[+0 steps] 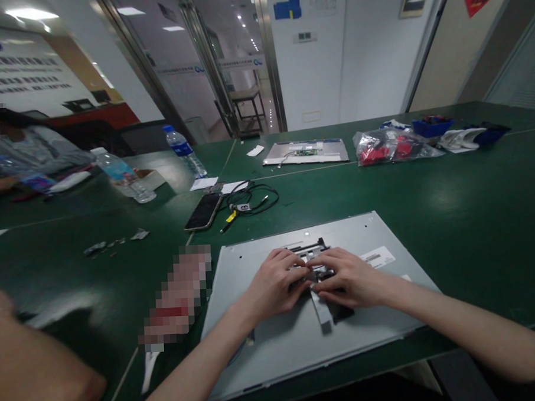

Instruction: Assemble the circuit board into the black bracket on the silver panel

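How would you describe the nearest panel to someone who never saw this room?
Find the near side of the green table. There lies a large grey panel with a white label. The far panel lies untouched; only this near one has the left hand and right hand over it.

- Left forearm (203, 360), bare, reaches up from the bottom edge, slanting rightward.
- Right forearm (459, 328), also bare, extends from the right edge, slanting leftward.
- Left hand (275, 284) and right hand (348, 278) face each other, backs upward, close together.
- Fingers (293, 260) of both curl inward, tips nearly meeting; grip unclear.
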A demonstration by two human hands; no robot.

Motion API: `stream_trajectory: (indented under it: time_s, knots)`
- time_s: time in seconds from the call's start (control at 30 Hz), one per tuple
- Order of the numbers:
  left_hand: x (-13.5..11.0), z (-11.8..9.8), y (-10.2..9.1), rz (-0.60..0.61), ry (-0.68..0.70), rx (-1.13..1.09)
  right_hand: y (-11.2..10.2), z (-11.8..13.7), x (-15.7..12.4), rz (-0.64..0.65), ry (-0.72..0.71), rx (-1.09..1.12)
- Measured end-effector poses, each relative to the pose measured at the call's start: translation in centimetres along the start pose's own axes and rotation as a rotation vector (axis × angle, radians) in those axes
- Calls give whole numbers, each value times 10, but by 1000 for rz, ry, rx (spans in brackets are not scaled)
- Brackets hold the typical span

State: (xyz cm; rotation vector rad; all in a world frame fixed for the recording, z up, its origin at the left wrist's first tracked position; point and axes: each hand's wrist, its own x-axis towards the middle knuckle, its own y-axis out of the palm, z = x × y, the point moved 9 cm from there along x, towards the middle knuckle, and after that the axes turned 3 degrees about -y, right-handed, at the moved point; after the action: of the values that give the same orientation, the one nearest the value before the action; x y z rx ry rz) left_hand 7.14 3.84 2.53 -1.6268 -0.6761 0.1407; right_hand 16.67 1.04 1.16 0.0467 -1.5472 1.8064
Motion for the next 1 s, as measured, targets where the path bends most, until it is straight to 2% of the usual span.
stream_trajectory:
  time_s: [0.3,0.53,0.8,1.0]
  knots:
    - [1,-1,-4,-36,-17,9,3,1,-1,-15,-21,-51]
    - [0,1,-2,-25,-23,2,5,-4,-2,12,22,-30]
    - [0,-5,-12,-77,8,-28,8,-8,-2,60,58,8]
    - [0,-5,-11,-77,14,-38,10,-14,-3,59,79,14]
